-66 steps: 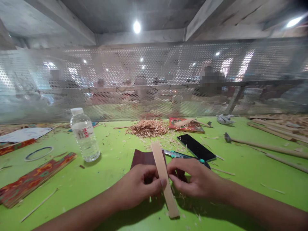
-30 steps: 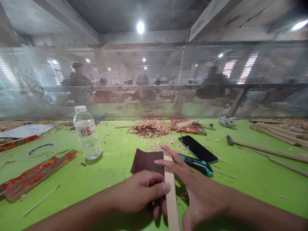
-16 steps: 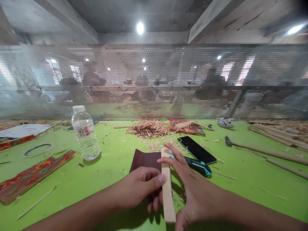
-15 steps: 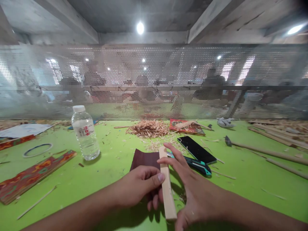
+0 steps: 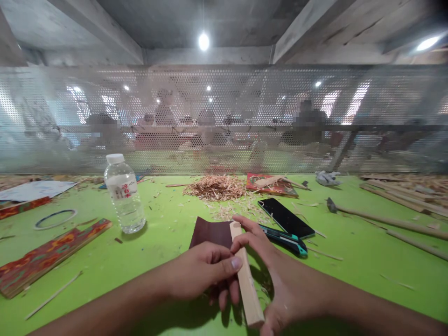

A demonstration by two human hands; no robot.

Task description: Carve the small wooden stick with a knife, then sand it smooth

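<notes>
A pale squared wooden stick [image 5: 249, 289] is held at a slant above the green table. My left hand [image 5: 210, 270] pinches its left side around the middle, thumb on top and fingers curled beneath. With thumb and fingers, my right hand [image 5: 276, 275] spans it lengthwise: fingertips lie at the far end, the thumb at the near end. Behind the left hand lies a dark brown sheet of sandpaper [image 5: 212, 232]. A black and teal utility knife [image 5: 289, 241] rests just beyond the right hand, with a black phone [image 5: 287, 217] behind it.
A water bottle [image 5: 125, 198] stands at left, near a painted board [image 5: 52, 256] and a tape roll [image 5: 56, 219]. Wood shavings [image 5: 215, 188] are heaped at the back. Long-handled tools [image 5: 381, 217] lie at right. A perforated screen [image 5: 224, 116] closes off the far edge, with people behind it.
The stick has shifted slightly down and toward me, its near end swinging a little right. My right hand's fingers have closed in on its far end. My left hand keeps its hold.
</notes>
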